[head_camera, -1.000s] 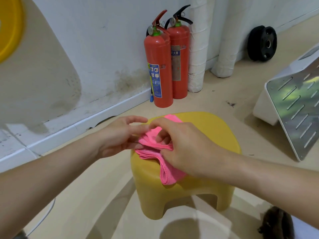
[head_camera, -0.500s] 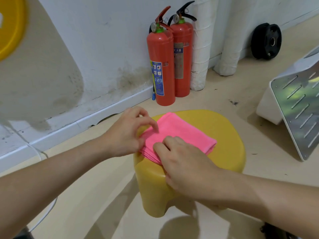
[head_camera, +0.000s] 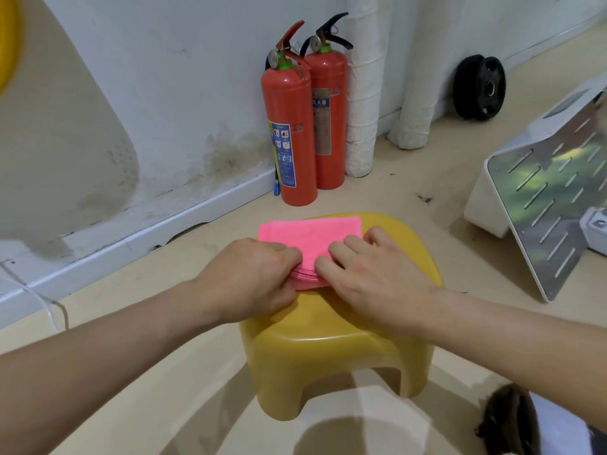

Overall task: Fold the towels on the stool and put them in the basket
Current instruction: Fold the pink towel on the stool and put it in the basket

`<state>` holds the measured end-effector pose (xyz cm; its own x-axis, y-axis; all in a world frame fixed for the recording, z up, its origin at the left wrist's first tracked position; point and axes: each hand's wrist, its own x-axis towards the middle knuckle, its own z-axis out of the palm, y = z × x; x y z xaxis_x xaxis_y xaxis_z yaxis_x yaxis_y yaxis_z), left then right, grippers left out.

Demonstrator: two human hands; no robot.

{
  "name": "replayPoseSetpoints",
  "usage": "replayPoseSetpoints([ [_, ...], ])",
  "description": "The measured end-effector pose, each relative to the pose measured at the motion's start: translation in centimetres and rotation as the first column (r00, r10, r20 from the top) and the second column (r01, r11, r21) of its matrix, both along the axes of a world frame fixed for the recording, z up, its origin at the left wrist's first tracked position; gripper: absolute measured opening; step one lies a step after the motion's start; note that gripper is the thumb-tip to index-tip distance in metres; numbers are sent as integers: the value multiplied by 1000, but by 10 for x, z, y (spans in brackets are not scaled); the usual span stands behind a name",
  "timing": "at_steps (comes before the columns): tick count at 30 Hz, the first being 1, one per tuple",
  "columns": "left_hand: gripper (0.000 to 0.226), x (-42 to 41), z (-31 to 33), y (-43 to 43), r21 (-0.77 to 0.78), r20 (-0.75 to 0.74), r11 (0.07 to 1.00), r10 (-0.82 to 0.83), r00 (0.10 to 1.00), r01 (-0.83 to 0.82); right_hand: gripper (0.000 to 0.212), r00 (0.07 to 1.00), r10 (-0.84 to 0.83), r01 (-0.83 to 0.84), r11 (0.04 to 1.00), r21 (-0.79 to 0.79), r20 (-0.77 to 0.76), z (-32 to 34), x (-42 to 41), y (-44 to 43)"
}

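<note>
A pink towel (head_camera: 312, 234), folded into a flat rectangle of several layers, lies on the top of a yellow plastic stool (head_camera: 328, 339). My left hand (head_camera: 249, 280) is at the towel's near left corner, fingers curled and pinching the stacked edge. Over the near right part rests my right hand (head_camera: 371, 274), its fingers lying on top of the cloth and pressing it down, the thumb along the layered edge. No basket is in view.
Two red fire extinguishers (head_camera: 295, 126) stand against the white wall behind the stool, beside wrapped white pipes (head_camera: 361, 93). A black weight plate (head_camera: 479, 87) leans on the wall at the right. A white and metal slotted unit (head_camera: 551, 198) sits on the floor to the right.
The towel went from a bunched, hanging shape to a flat folded rectangle on the stool. Both hands have come together at its near edge.
</note>
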<state>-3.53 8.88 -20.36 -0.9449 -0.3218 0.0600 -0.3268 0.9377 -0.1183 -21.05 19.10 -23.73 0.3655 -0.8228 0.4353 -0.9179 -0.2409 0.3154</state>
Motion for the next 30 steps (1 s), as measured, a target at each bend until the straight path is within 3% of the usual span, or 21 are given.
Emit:
replayPoseSetpoints([
  [4,19,-15,23,20,-138,252,990,51,966,-17,13,992,123,-119,975,-188,14,11,-15,-6],
  [6,30,-20,25,33,-147,306,989,73,949,-29,9,976,212,-205,970,-129,46,6,-16,-3],
  [9,66,-20,8,46,-43,251,992,124,960,-117,8,956,269,-271,963,1,115,-8,-21,6],
  [14,45,-17,-28,50,-48,188,996,86,978,-78,8,946,312,-319,944,88,87,-9,-31,12],
  [18,44,-20,-21,42,46,46,997,63,997,-65,24,976,204,-214,958,191,71,-5,-25,19],
  [20,40,-22,-16,37,102,-2,991,88,996,-87,29,988,126,-141,973,181,92,-7,-16,20],
  [23,45,-17,-18,28,187,13,977,105,994,-105,13,995,82,-86,993,79,54,-9,-12,15],
  [26,41,-15,-22,26,62,33,998,24,999,-26,16,994,109,-109,993,40,4,-8,-17,15],
  [30,28,-13,-29,34,-165,10,985,-59,998,60,12,982,183,-191,941,278,54,-4,-21,15],
])
